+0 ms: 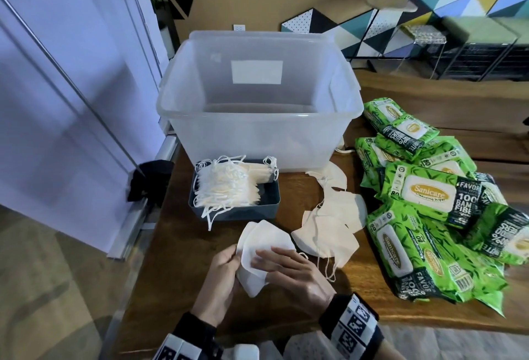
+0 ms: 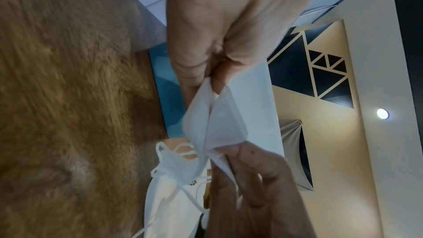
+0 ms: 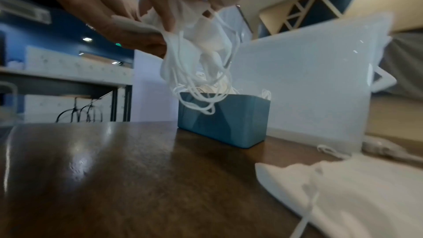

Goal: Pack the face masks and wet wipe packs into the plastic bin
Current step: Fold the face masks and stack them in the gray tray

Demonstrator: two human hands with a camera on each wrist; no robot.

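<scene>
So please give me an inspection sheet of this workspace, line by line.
Surface: wooden table, glossy.
Job's things: clear plastic bin open, looks empty; loose face masks on the table; green wet wipe packs piled to the right.
Clutter: blue tray with stacked masks.
Grippers: left hand and right hand hold a white mask bundle together.
Cables: nothing seen.
Surroundings: white door panel to the left, patterned wall behind.
</scene>
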